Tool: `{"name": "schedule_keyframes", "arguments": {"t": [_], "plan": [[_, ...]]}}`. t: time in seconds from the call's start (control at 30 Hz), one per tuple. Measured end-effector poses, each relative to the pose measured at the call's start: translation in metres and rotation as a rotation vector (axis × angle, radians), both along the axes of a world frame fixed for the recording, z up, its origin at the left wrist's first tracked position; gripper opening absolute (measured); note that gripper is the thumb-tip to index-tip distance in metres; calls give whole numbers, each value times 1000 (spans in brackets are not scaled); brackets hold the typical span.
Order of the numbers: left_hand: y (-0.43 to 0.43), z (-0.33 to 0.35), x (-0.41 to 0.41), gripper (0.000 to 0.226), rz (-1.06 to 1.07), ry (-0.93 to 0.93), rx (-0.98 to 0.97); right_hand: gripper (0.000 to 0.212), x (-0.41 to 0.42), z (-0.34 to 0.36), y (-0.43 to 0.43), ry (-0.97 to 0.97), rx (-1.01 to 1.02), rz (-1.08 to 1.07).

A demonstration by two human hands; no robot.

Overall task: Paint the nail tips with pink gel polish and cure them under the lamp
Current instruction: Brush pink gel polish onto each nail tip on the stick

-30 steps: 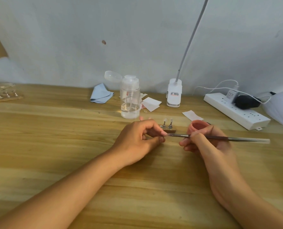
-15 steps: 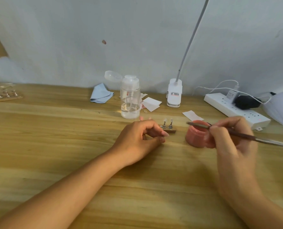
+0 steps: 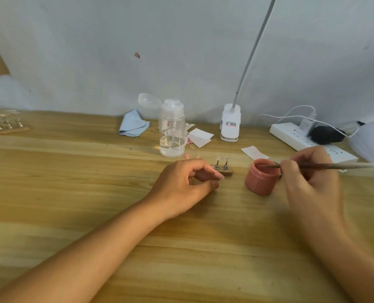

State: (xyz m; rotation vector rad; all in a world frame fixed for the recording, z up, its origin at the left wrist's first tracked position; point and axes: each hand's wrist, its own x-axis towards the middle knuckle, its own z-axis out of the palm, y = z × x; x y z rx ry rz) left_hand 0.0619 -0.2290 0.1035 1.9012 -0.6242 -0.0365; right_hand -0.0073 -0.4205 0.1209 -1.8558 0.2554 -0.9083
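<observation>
Two clear nail tips (image 3: 222,159) stand on metal pegs on a small wooden holder (image 3: 228,173) at the table's middle. My left hand (image 3: 186,184) lies on the table, and its curled index finger and thumb pinch the holder's left end. Just right of it stands an open pink gel jar (image 3: 260,181). My right hand (image 3: 312,182) grips a thin brush (image 3: 325,166) that lies nearly level, with its tip inside the jar's mouth. The rounded white shape at the far right edge may be the curing lamp (image 3: 373,138); most of it is out of frame.
Behind the holder stands a clear pump bottle (image 3: 172,132) with its cap open. A blue cloth (image 3: 133,124), paper wipes (image 3: 200,136), a clip lamp's base (image 3: 230,124) and a power strip (image 3: 290,134) are also there. At the far left lies a board of nail tips (image 3: 2,125).
My right hand drew the brush away from the nail tips, moved right and brought its tip into the pink jar. My left hand stayed on the holder.
</observation>
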Motion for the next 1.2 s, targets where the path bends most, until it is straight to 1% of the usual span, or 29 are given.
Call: {"name": "schedule_keyframes", "arguments": {"t": [0.07,0.1,0.17,0.23,0.33,0.43,0.67,0.9,1.03,1.07,1.2], "plan": [[0,0,0,14,-5,3,-4,24,-8,2,7,-139,186,118],[1,0,0,14,-2,2,-3,25,-12,3,12,-158,271,191],[1,-1,1,13,5,-5,4,24,-15,0,23,-113,404,301],[1,-2,1,10,9,-4,12,20,-14,-4,30,-29,459,333],[0,-2,1,10,13,7,16,18,-10,-7,33,24,469,335],[0,-2,2,12,21,10,20,11,-9,-8,33,37,451,341],[0,-3,2,10,15,10,19,20,-9,-8,32,55,433,311],[0,-4,3,10,-2,5,14,21,-8,-9,31,52,445,291],[0,-5,4,11,3,-10,18,7,-8,-9,29,45,489,298],[1,-5,3,11,3,-12,17,7,-8,-8,29,36,503,305],[0,-3,2,13,7,-21,27,21,-8,-8,27,35,514,323]]}}
